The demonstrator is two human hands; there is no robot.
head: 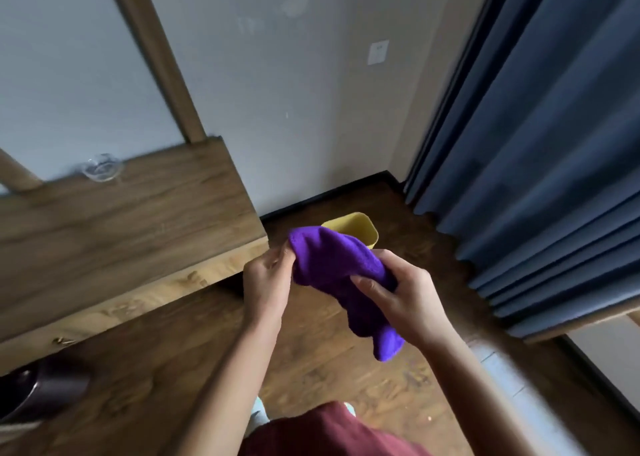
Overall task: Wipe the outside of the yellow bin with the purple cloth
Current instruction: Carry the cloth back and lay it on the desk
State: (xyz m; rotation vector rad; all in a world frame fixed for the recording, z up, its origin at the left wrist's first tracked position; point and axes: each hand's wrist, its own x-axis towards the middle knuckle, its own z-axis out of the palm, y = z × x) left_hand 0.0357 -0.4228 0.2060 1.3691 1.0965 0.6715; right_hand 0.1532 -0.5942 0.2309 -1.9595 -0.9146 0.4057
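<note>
1. Two hands were on the purple cloth (332, 265), both up in the air over the floor, nothing touching the bin yet.
2. The left hand (265, 281) pinched the cloth's upper left edge, fingers curled onto the fabric. The right hand (398, 298) was clamped around the bunched middle, thumb across the top, with a loose tail hanging below it.
3. The yellow bin (360, 229) stood upright on the wooden floor (398, 379) in the corner, near the dark baseboard and the blue curtain (540, 178). The cloth covered most of it from this angle, so only the far rim and a bit of the right side showed.
4. Off to the left was the wooden bench (114, 227) with a clear glass dish (103, 167) near its back edge. A dark round thing sat low at bottom left, too blurry to call.
5. My read: this was still the prep step, sorting the cloth into a usable pad. No wiping had started.
6. Next move probably called for lowering down to the bin, steadying it by the rim with one hand, and pressing the cloth flat against an outer wall. It looked light, so it might slide if pushed unsupported.
</note>
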